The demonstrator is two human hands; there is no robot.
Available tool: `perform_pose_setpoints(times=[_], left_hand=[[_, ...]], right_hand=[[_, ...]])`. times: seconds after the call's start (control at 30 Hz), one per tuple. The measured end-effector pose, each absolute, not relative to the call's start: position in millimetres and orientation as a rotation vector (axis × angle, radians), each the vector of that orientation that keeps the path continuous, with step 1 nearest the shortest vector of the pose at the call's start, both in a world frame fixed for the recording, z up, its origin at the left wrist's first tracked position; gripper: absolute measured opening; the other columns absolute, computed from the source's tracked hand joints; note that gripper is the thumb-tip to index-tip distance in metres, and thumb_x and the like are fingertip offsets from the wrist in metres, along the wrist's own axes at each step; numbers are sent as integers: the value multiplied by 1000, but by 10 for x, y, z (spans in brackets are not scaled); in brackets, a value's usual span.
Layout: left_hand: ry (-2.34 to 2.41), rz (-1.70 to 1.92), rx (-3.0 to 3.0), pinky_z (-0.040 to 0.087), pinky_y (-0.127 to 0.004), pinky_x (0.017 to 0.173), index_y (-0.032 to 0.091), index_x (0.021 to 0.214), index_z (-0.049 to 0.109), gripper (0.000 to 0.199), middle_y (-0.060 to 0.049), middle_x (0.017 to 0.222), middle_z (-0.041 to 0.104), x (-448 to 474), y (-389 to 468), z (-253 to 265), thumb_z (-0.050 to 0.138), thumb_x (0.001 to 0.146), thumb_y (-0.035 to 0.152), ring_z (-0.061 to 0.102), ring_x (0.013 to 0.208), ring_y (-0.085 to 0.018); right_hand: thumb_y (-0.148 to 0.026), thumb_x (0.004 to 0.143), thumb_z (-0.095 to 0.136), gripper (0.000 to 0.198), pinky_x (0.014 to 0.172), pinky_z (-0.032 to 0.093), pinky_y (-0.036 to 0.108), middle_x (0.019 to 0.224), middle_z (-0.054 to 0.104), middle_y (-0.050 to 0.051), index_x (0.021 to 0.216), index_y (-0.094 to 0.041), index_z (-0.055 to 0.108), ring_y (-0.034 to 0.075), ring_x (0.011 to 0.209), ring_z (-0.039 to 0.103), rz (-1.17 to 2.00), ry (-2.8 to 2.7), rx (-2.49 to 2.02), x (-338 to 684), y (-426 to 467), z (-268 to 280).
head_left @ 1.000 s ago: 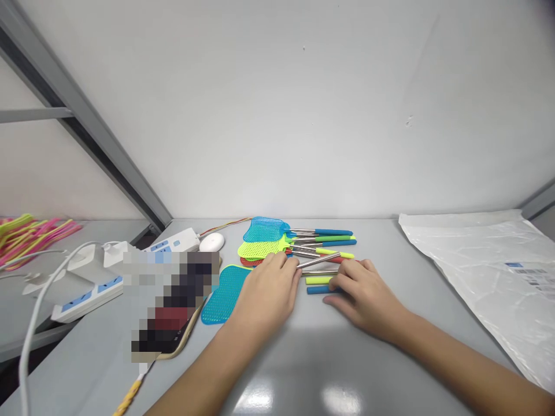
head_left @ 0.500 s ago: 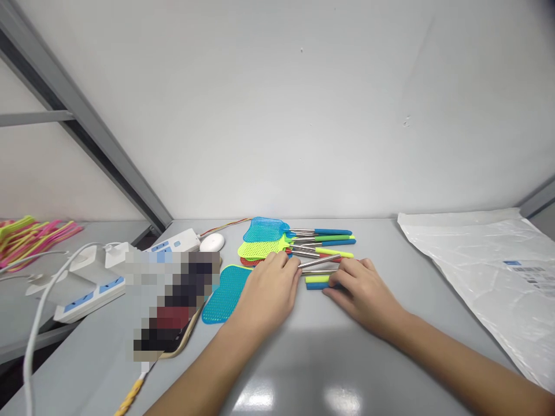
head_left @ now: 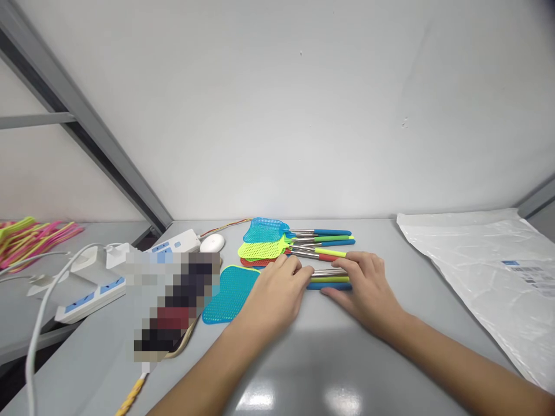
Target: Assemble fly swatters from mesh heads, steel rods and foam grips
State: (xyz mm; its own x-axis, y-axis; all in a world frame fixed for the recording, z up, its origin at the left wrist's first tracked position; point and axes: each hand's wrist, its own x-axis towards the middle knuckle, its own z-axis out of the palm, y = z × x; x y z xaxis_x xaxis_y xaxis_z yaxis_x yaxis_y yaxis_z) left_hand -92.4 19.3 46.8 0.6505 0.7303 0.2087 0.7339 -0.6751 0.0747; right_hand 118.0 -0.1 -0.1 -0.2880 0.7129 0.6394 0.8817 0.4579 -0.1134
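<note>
My left grip (head_left: 277, 289) and right grip (head_left: 369, 292) touch the swatters (head_left: 229, 296), left of the bag (head_left: 477, 254); I can't tell if either is clamped; uneven pressure could roll the handles (head_left: 329, 286) apart.

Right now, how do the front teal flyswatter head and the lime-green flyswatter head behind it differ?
The teal flyswatter head lies nearer and looks larger; the lime-green flyswatter head lies farther back, looking smaller. The left hand hides the teal one's right side, while the lime one's neck shows. Both are perforated.
</note>
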Motion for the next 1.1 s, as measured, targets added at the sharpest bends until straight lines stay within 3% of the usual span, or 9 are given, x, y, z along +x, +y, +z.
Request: perform_pose_setpoints(times=[0.13,0.27,0.37,0.47,0.87,0.97,1.1], left_hand=[[-1215,-432,-2898,43,-33,76,20,107,59,23,-6,95,57,-894,177,445,39,96,19,49,88,-21],[-1219,-563,-2940,44,-33,80,21,108,60,22,-5,96,60,-908,193,437,40,97,25,51,90,-20],[-1251,-689,-2906,44,-35,83,22,108,60,21,-5,97,62,-1008,254,483,46,96,32,53,94,-20],[-1310,-737,-2870,44,-35,84,22,103,61,21,-5,97,63,-1161,341,563,48,95,36,54,96,-21],[-1175,-752,-2977,40,-31,70,19,82,61,28,-3,74,60,-1196,362,606,40,98,25,49,76,-18],[-1242,-702,-2927,40,-33,75,20,91,62,24,-3,84,64,-1160,351,592,41,98,28,50,83,-19],[-1362,-661,-2746,38,-39,86,24,120,55,27,-6,115,61,-1093,360,538,46,96,30,47,105,-24]], right_hand=[[-40,84,66,42,88,34,43,111,58,10,119,-23,51,27,103,49,-312,-2129,-1326,1178,9,61],[-31,93,54,11,87,30,40,91,64,4,97,-23,59,20,87,54,-314,-2191,-1299,1187,6,114],[-27,97,47,15,85,28,39,77,62,0,90,-22,60,16,75,53,-358,-2196,-1272,1214,1,135],[-26,97,46,16,84,27,38,75,62,0,91,-21,60,15,71,50,-377,-2169,-1281,1261,6,164],[-23,96,43,20,78,25,37,65,57,-2,86,-23,60,14,63,45,-287,-2162,-1273,1360,86,228],[-24,97,42,20,82,25,39,69,57,-1,90,-24,61,15,68,46,-219,-2197,-1293,1405,138,242],[-25,98,41,21,86,26,41,80,58,1,98,-24,62,17,77,48,-102,-2223,-1388,1432,188,223]])
